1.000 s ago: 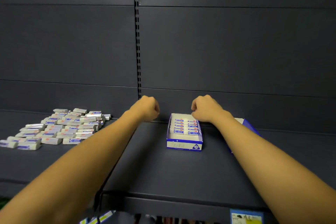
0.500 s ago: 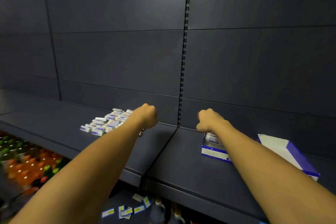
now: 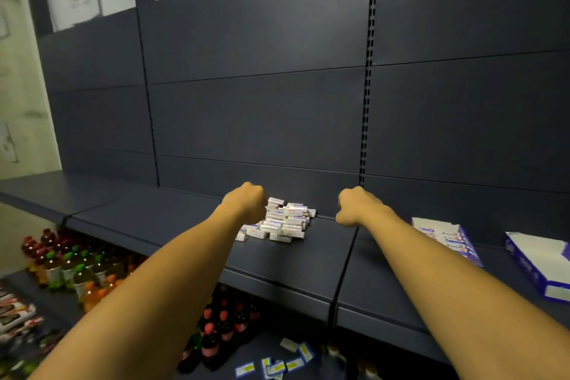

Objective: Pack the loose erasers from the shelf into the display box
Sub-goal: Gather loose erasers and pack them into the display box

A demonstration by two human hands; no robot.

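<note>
Head view looks down two bare forearms stretched over a dark shelf [image 3: 172, 219]. The erasers [image 3: 282, 220] are small white blocks in white sleeves printed with blue and a touch of red, heaped in a loose pile against the back panel. The left hand [image 3: 245, 202] is curled into a fist with nothing seen in it, and it sits just beside the pile's left edge, partly covering the nearest blocks; whether the knuckles touch them cannot be told. The right hand [image 3: 354, 207] is also balled up and holds nothing visible, hovering just right of the pile, apart from it. The display box [image 3: 450, 239], white with a blue edge and rows of erasers already in it, stands farther right on the next shelf section, half hidden behind the right forearm. A larger blue-and-white box [image 3: 539, 262] lies beyond it. Compared with half a second ago, the view has swung left: the pile now sits between the two fists, while the display box has slid toward the right edge.
</note>
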